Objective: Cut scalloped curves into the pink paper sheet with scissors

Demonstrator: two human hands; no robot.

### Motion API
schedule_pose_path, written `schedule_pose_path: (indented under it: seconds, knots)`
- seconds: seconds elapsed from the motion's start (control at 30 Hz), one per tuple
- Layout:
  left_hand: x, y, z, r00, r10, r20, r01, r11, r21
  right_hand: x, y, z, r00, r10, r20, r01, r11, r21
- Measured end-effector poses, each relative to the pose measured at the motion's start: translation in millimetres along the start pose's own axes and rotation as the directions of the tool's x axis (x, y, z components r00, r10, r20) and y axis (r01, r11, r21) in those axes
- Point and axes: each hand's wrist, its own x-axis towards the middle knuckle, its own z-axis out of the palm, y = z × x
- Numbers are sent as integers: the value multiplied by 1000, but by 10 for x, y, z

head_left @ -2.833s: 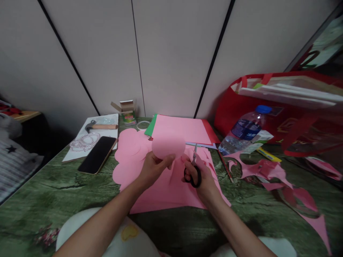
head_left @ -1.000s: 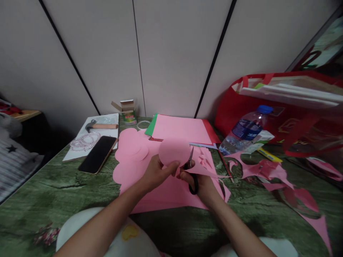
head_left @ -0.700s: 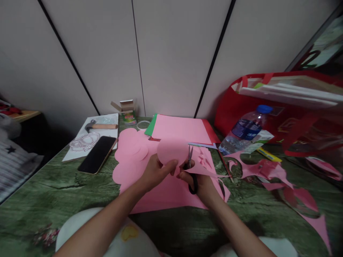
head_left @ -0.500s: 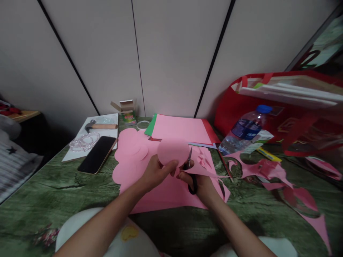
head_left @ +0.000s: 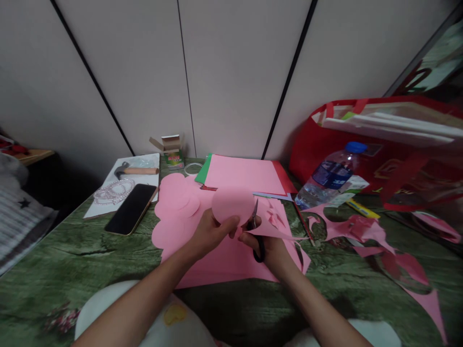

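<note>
A round piece of pink paper (head_left: 233,202) is pinched between the thumb and fingers of my left hand (head_left: 215,229). My right hand (head_left: 269,246) is closed around black-handled scissors (head_left: 259,248), whose blades point up beside the circle's right edge. A pink offcut strip (head_left: 269,229) lies across the scissors and my right fingers. Beneath both hands spread larger pink sheets (head_left: 224,265). Several cut pink circles (head_left: 170,231) overlap on their left side, and small pink scraps (head_left: 275,214) rest on the right.
Left are a phone (head_left: 132,209), a hammer (head_left: 139,170) and a beaded string (head_left: 114,192). Coloured paper (head_left: 244,173) and a small box (head_left: 173,154) lie at the back. To the right stand a water bottle (head_left: 331,173) and a red bag (head_left: 376,159), with pink offcuts (head_left: 365,231) in front.
The paper circle and the scissors have shifted very slightly to the left. Both hands keep their hold, and everything else on the table is unchanged.
</note>
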Motion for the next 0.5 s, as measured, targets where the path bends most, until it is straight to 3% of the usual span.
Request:
schedule_pose_path:
  seconds: [0.37, 0.5]
  knots:
    - [-16, 24, 9, 1000, -20, -8, 20, 1000, -6, 14, -88, 23, 1000, 6, 1, -6, 1000, 27]
    - [-16, 17, 9, 999, -33, -16, 33, 999, 7, 4, -68, 14, 998, 61, -20, -61, 998, 16]
